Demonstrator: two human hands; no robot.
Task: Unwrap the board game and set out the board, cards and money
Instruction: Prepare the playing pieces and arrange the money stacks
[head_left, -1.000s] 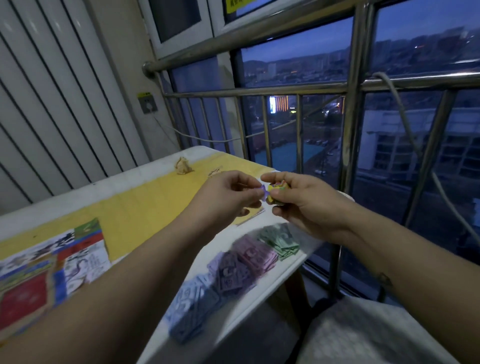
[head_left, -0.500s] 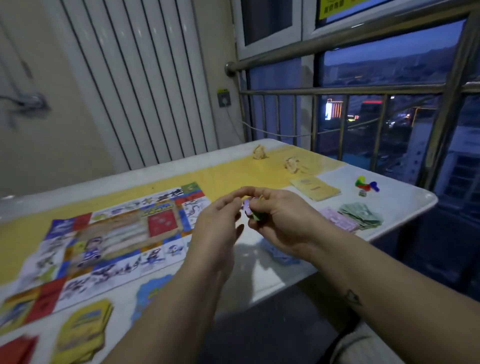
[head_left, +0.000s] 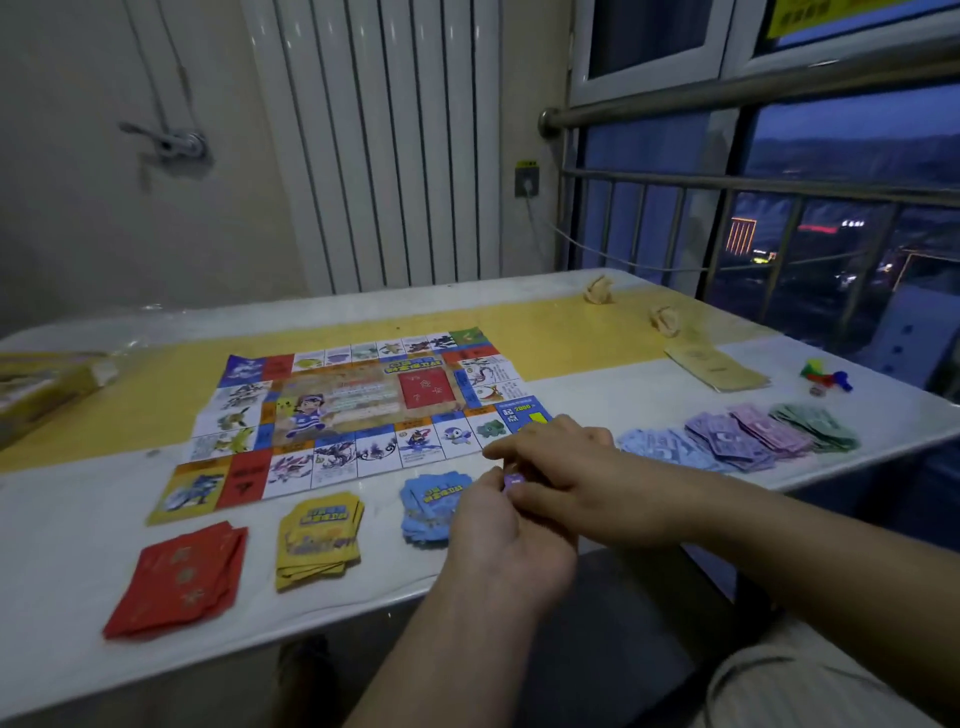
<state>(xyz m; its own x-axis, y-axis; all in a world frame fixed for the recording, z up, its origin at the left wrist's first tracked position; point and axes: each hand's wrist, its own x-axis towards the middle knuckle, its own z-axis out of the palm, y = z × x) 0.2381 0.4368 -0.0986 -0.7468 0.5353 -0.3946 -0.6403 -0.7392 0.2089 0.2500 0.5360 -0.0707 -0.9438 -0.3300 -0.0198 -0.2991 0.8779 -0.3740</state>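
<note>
The paper game board (head_left: 358, 410) lies flat on the table. In front of it sit a red card stack (head_left: 182, 577), a yellow card stack (head_left: 319, 538) and a blue card stack (head_left: 428, 506). Play money (head_left: 743, 434) lies fanned in blue, purple, pink and green piles at the right. My left hand (head_left: 506, 540) and my right hand (head_left: 566, 480) meet over the table's front edge, pinching a small purple piece (head_left: 514, 480) between their fingertips; most of it is hidden.
Coloured pawns (head_left: 826, 376) and a tan booklet (head_left: 717, 366) lie far right. Two crumpled scraps (head_left: 597, 288) sit at the back. The game box (head_left: 41, 387) and clear wrap are at the left edge. A metal railing (head_left: 727, 187) borders the right side.
The view swung left, from the railing to the whole board and card stacks. Both hands stayed together on the small piece and came lower, toward the board's front right corner.
</note>
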